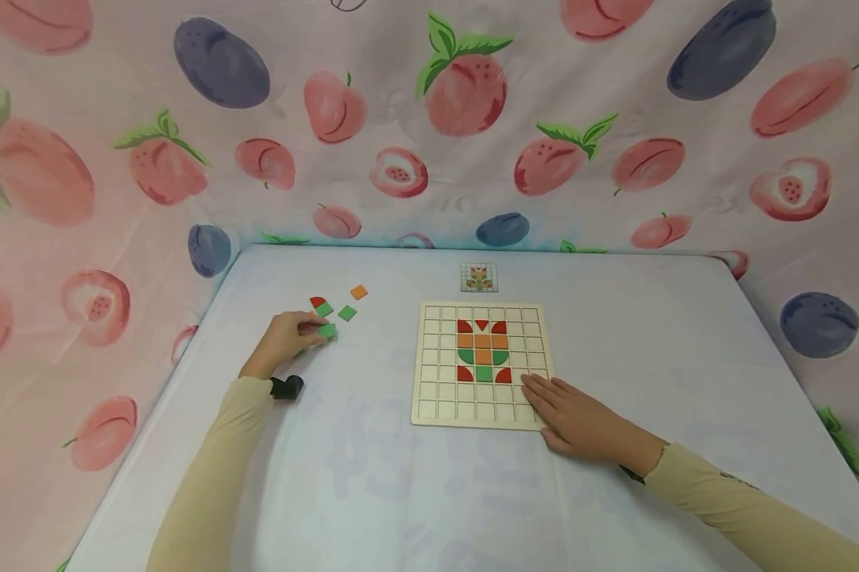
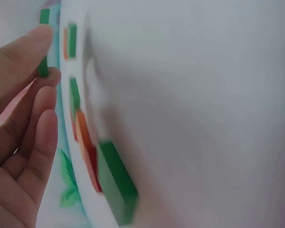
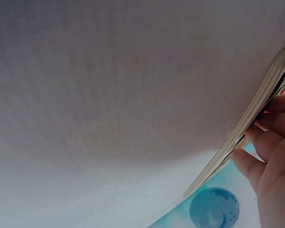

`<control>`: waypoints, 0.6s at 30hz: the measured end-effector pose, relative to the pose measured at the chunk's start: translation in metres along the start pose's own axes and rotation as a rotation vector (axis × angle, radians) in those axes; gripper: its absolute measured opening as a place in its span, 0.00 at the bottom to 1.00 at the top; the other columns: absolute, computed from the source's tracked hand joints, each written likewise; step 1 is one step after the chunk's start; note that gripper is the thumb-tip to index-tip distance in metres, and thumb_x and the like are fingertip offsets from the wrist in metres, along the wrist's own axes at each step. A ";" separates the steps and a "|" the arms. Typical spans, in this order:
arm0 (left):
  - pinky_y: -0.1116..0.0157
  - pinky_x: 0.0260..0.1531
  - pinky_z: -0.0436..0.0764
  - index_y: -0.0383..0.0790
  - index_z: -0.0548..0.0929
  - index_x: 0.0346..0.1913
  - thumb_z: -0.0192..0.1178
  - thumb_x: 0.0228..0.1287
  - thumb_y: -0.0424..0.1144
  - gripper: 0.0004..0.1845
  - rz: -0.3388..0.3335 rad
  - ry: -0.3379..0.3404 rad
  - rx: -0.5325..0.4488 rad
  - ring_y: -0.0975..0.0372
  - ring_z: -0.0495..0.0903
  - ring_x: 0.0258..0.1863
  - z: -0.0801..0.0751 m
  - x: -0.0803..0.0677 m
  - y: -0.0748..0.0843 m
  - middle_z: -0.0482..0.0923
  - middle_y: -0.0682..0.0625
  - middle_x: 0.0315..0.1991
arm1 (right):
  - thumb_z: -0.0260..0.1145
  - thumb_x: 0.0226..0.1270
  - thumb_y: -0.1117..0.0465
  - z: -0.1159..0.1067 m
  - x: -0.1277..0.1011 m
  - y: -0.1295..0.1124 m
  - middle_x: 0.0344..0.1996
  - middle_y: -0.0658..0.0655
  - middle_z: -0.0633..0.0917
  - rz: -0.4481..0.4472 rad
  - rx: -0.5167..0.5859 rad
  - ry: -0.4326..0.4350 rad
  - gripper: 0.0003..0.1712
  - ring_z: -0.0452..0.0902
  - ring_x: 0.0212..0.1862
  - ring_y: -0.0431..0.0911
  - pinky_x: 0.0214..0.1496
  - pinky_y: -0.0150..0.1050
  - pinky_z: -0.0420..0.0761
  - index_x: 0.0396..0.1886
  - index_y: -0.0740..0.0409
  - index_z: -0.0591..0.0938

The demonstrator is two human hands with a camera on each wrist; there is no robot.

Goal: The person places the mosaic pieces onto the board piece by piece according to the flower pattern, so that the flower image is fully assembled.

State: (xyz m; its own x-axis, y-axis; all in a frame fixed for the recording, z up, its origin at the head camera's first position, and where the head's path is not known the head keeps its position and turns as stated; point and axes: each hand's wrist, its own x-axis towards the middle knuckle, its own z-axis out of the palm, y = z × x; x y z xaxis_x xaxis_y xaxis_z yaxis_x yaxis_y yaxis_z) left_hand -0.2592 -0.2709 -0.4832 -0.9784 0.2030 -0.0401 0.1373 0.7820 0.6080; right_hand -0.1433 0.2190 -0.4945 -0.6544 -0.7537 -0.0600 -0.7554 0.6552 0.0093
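My left hand [image 1: 291,338] pinches a green square tile [image 1: 328,330] between thumb and fingertips, left of the board. In the left wrist view this green tile [image 2: 44,17] stands on edge in the fingers, raised over the table. Loose tiles lie around that hand: a red rounded piece [image 1: 318,302], a green square [image 1: 347,313] and an orange square [image 1: 359,292]. Fingers fairly straight, my right hand [image 1: 579,421] rests on the lower right edge of the wooden grid board [image 1: 436,411]. Red, orange and green tiles form a pattern on the board, with an orange tile [image 1: 482,341] near its middle.
A small pattern card [image 1: 479,278] lies behind the board. White cloth covers the table [image 1: 372,492], and a fruit-print curtain [image 1: 458,191] stands along its back and sides. Close to the left wrist camera, another green tile [image 2: 116,183] lies among orange and red ones.
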 end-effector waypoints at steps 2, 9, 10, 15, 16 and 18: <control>0.59 0.43 0.78 0.38 0.84 0.48 0.67 0.55 0.36 0.16 0.011 0.010 -0.018 0.54 0.78 0.41 0.004 0.000 0.006 0.82 0.41 0.43 | 0.55 0.65 0.54 0.000 0.000 0.000 0.70 0.63 0.63 0.005 0.003 -0.002 0.35 0.58 0.71 0.56 0.68 0.51 0.65 0.68 0.68 0.62; 0.57 0.47 0.79 0.39 0.84 0.47 0.68 0.54 0.36 0.16 0.071 0.005 -0.072 0.54 0.79 0.42 0.020 0.000 0.032 0.82 0.44 0.41 | 0.55 0.66 0.54 0.000 0.000 -0.001 0.70 0.64 0.62 0.013 0.007 -0.011 0.35 0.58 0.71 0.55 0.68 0.51 0.65 0.68 0.68 0.62; 0.57 0.47 0.79 0.39 0.84 0.47 0.68 0.54 0.36 0.16 0.083 -0.001 -0.081 0.54 0.79 0.43 0.022 -0.001 0.037 0.82 0.44 0.42 | 0.55 0.66 0.54 0.000 0.000 -0.001 0.70 0.63 0.62 0.013 0.006 -0.011 0.35 0.58 0.71 0.55 0.68 0.51 0.65 0.68 0.67 0.62; 0.58 0.47 0.79 0.40 0.85 0.46 0.69 0.53 0.36 0.15 0.167 -0.004 -0.087 0.56 0.79 0.43 0.039 -0.004 0.063 0.83 0.46 0.44 | 0.55 0.66 0.54 0.000 -0.001 -0.001 0.70 0.63 0.62 0.010 0.005 -0.003 0.35 0.59 0.71 0.55 0.68 0.51 0.66 0.68 0.67 0.62; 0.59 0.47 0.79 0.40 0.85 0.46 0.69 0.53 0.36 0.15 0.175 -0.001 -0.084 0.56 0.79 0.43 0.042 -0.005 0.068 0.84 0.47 0.44 | 0.55 0.66 0.54 0.000 -0.001 -0.001 0.70 0.63 0.62 0.009 0.004 0.000 0.35 0.59 0.71 0.55 0.68 0.51 0.66 0.68 0.67 0.62; 0.59 0.47 0.80 0.40 0.85 0.45 0.69 0.52 0.35 0.15 0.198 0.002 -0.083 0.57 0.79 0.43 0.050 -0.006 0.077 0.84 0.47 0.43 | 0.55 0.66 0.53 0.000 -0.001 0.000 0.70 0.63 0.62 0.009 0.005 0.001 0.35 0.58 0.71 0.55 0.68 0.51 0.66 0.68 0.67 0.62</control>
State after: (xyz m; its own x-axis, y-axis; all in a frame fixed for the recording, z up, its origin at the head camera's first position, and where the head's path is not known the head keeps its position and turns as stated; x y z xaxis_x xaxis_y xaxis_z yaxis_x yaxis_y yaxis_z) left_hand -0.2355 -0.1826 -0.4754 -0.9339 0.3464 0.0883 0.3137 0.6756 0.6672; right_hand -0.1423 0.2197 -0.4946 -0.6615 -0.7476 -0.0593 -0.7491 0.6624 0.0046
